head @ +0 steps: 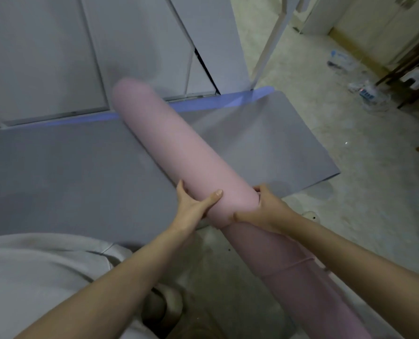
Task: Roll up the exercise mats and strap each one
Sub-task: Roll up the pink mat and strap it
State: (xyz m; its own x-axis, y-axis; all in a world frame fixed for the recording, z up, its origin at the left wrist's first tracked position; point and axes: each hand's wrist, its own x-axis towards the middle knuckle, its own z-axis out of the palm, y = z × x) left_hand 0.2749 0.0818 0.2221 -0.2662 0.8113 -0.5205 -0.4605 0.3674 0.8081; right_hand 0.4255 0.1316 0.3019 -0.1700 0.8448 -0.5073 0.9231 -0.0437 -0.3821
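Observation:
A rolled pink exercise mat (179, 148) slants from upper left to lower right, held up in the air above a flat grey mat (69, 172). My left hand (195, 204) grips the roll from the left, thumb on top. My right hand (264, 211) grips it from the right, at the edge of the outer lighter layer. Below my hands the roll continues in a darker pink stretch (301, 277) with a thin pink cord around it. A blue mat edge (203, 104) shows beyond the grey mat.
Grey cabinet panels (56, 57) stand behind the mats. Pale stone floor (325, 143) lies to the right, with plastic bottles and clutter (350, 69) and wooden furniture legs at the far right. My grey-clad knee (32, 277) is at lower left.

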